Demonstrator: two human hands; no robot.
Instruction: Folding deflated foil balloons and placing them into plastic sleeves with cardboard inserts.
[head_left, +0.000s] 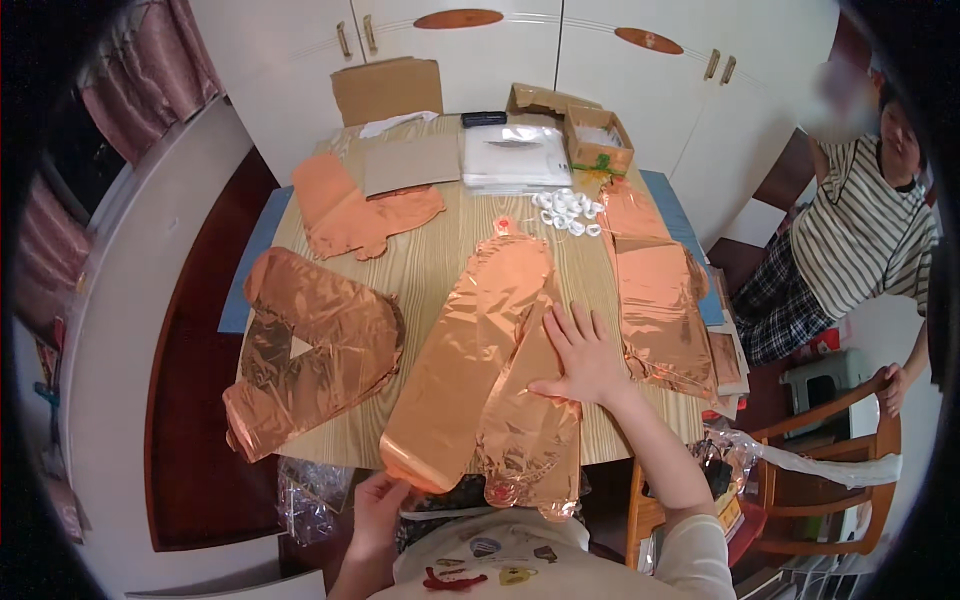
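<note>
The long copper-coloured foil piece (435, 375) lies flat down the middle of the table (430, 262), its near end poking out over the edge toward the person at work. The right hand (582, 358) presses palm down on its right side, fingers spread apart. At its lower left corner the left hand (376, 508) has its fingers bent up against the foil; I can't tell from here whether they're clamped on it. Three more foil pieces lie about: a shiny one at left (335, 350), a duller one at upper left (330, 205), another along the right edge (660, 300). Farther back sit small white rings (563, 206), clear plastic sleeves (512, 160) and an open cardboard box (606, 156), while another person (862, 235) grips a wooden chair (884, 450)
</note>
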